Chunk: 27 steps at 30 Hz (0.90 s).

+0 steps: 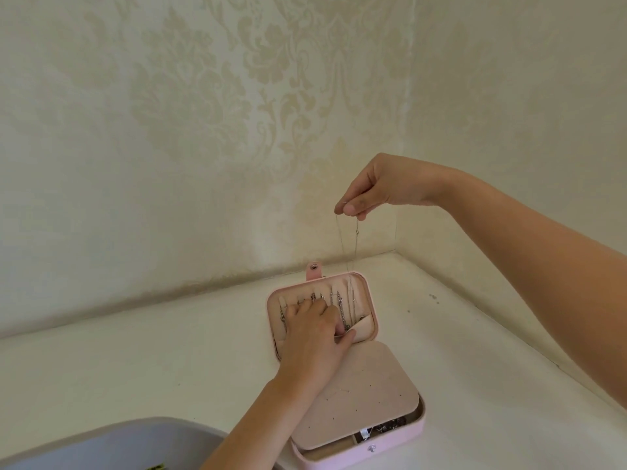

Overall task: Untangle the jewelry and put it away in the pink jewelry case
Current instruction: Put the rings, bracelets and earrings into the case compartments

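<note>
The pink jewelry case [412, 444] lies open on the white surface, its lid [368, 293] tilted back toward the wall. Several chains [341, 308] hang on hooks inside the lid. My right hand [376, 186] is raised above the case and pinches a thin necklace [346, 247], which dangles down into the lid. My left hand [314, 337] rests inside the lid, its thumb and fingers pulling at the elastic pocket [361, 329] near the lid's lower edge. A beige earring panel [356, 395] covers the base, with more jewelry [390, 425] showing beneath its near edge.
A grey bin [112, 442] stands at the lower left with something yellow-green inside. The patterned wall meets the white surface just behind the case and forms a corner at the right. Small dark specks [434, 296] lie on the surface right of the lid.
</note>
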Each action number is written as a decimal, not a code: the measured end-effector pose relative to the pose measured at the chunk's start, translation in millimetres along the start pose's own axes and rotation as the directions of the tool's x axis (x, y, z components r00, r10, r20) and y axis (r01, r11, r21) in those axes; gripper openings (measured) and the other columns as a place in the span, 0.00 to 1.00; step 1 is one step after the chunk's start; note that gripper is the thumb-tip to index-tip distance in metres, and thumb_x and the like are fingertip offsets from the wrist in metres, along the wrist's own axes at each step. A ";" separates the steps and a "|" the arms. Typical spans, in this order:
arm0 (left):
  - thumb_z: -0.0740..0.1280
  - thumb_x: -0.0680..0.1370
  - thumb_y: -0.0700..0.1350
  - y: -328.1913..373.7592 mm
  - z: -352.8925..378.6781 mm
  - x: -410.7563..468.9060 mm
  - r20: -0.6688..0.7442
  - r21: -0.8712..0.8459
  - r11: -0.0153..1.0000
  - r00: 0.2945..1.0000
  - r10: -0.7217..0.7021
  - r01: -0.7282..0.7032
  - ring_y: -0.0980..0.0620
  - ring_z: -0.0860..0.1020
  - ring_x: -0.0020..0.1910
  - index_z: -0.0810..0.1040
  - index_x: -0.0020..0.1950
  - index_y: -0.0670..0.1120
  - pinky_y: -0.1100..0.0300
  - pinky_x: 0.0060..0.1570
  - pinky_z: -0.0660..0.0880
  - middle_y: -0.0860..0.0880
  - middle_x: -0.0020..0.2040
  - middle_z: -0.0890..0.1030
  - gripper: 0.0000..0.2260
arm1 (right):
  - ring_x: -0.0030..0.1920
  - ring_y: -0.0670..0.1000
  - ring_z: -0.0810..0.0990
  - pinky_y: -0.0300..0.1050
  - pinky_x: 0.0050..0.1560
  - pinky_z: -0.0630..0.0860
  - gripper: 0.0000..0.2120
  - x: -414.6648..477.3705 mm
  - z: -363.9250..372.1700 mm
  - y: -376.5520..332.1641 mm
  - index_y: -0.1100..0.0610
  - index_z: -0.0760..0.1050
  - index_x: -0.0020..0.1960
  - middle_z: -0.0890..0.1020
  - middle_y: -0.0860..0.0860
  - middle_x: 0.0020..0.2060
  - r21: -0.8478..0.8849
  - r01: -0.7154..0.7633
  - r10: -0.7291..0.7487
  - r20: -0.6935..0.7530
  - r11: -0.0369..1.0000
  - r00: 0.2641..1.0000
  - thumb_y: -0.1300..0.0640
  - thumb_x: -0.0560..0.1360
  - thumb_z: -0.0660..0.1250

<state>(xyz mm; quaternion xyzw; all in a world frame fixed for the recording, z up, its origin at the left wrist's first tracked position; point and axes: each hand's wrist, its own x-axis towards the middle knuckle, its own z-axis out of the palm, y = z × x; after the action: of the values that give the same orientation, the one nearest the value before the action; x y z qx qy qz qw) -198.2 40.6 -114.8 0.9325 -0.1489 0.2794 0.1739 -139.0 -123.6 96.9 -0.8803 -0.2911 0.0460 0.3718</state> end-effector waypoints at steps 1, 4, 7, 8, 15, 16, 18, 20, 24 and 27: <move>0.73 0.69 0.53 -0.5 0.4 -0.6 0.000 -0.007 1.000 1.000 0.001 -0.001 0.51 0.73 0.39 0.71 0.32 0.52 0.57 0.46 0.63 0.56 0.34 0.73 0.13 | 0.35 0.39 0.81 0.26 0.41 0.74 0.08 -0.3 0.0 -1.7 0.56 0.82 0.50 0.84 0.41 0.34 -0.015 0.000 0.000 0.010 1.000 1.000 0.62 0.71 0.72; 0.73 0.69 0.52 -0.2 -0.2 -1.0 -0.017 -0.004 1.000 1.000 0.019 -0.019 0.51 0.72 0.38 0.70 0.32 0.52 0.57 0.45 0.63 0.56 0.34 0.73 0.13 | 0.35 0.40 0.81 0.24 0.39 0.72 0.06 -1.2 1.7 -3.4 0.55 0.82 0.46 0.83 0.42 0.30 -0.066 -0.022 0.024 0.033 0.998 0.999 0.62 0.69 0.74; 0.73 0.69 0.53 0.6 -1.5 0.0 -0.024 -0.013 1.000 1.000 0.015 -0.015 0.51 0.72 0.39 0.70 0.32 0.52 0.57 0.46 0.60 0.56 0.34 0.72 0.14 | 0.33 0.43 0.81 0.28 0.41 0.74 0.06 -1.5 3.9 -0.8 0.55 0.82 0.42 0.83 0.44 0.30 -0.091 -0.030 0.032 0.024 0.995 0.999 0.62 0.67 0.76; 0.73 0.70 0.53 0.9 -2.4 -0.2 -0.017 -0.015 1.000 1.000 0.014 -0.014 0.51 0.72 0.39 0.70 0.32 0.52 0.57 0.46 0.59 0.55 0.35 0.73 0.13 | 0.33 0.43 0.81 0.29 0.41 0.74 0.06 -1.3 4.8 0.5 0.55 0.82 0.41 0.83 0.45 0.30 -0.096 -0.029 0.031 0.019 0.995 0.999 0.62 0.67 0.76; 0.66 0.75 0.55 3.7 -8.5 0.4 0.049 -0.043 0.999 0.999 -0.010 0.012 0.52 0.70 0.48 0.72 0.38 0.51 0.58 0.50 0.57 0.54 0.42 0.74 0.10 | 0.31 0.40 0.79 0.24 0.36 0.69 0.05 -1.5 23.8 12.9 0.55 0.84 0.41 0.82 0.44 0.27 -0.188 -0.034 0.021 -0.071 0.982 0.997 0.62 0.66 0.77; 0.66 0.76 0.55 3.5 -8.8 0.1 0.061 -0.041 0.999 0.998 -0.016 0.019 0.52 0.70 0.49 0.73 0.39 0.51 0.58 0.51 0.58 0.55 0.43 0.74 0.10 | 0.32 0.40 0.79 0.25 0.36 0.70 0.06 -1.9 25.6 14.6 0.55 0.84 0.42 0.82 0.45 0.28 -0.205 -0.031 0.015 -0.080 0.978 0.997 0.62 0.67 0.77; 0.65 0.76 0.55 3.3 -9.3 0.0 0.076 -0.040 0.999 0.997 -0.026 0.029 0.52 0.70 0.50 0.74 0.40 0.51 0.58 0.53 0.59 0.54 0.44 0.75 0.10 | 0.35 0.39 0.80 0.28 0.40 0.73 0.08 -3.6 28.9 17.6 0.54 0.84 0.44 0.84 0.46 0.32 -0.234 -0.026 0.007 -0.081 0.972 0.997 0.64 0.68 0.76; 0.65 0.76 0.55 3.6 -9.6 0.6 0.071 -0.042 0.999 0.997 -0.027 0.030 0.52 0.70 0.50 0.74 0.40 0.50 0.58 0.53 0.58 0.54 0.44 0.75 0.10 | 0.37 0.39 0.81 0.33 0.45 0.75 0.08 -5.1 33.9 21.4 0.54 0.84 0.46 0.85 0.46 0.35 -0.291 -0.020 -0.001 -0.071 0.956 0.997 0.65 0.69 0.74; 0.63 0.77 0.57 4.3 -10.3 1.3 0.101 -0.015 0.999 0.994 -0.031 0.032 0.53 0.69 0.51 0.72 0.41 0.52 0.59 0.54 0.57 0.56 0.45 0.74 0.10 | 0.36 0.40 0.80 0.28 0.40 0.73 0.06 -7.1 46.6 29.7 0.58 0.84 0.46 0.85 0.51 0.38 -0.390 -0.017 -0.022 -0.096 0.921 0.995 0.65 0.70 0.73; 0.64 0.76 0.56 4.5 -10.5 0.9 0.088 -0.017 1.000 0.996 -0.024 0.025 0.53 0.69 0.50 0.72 0.40 0.52 0.59 0.52 0.57 0.55 0.44 0.73 0.10 | 0.31 0.33 0.76 0.25 0.35 0.69 0.04 -9.6 55.3 34.8 0.59 0.84 0.44 0.82 0.45 0.32 -0.377 0.010 -0.053 -0.103 0.926 0.993 0.65 0.70 0.73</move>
<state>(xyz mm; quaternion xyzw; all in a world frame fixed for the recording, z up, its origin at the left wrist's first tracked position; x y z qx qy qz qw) -204.1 40.7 -105.0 0.9441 -0.1474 0.2345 0.1788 -146.8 -113.4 32.2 -0.9317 -0.2872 -0.0659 0.2125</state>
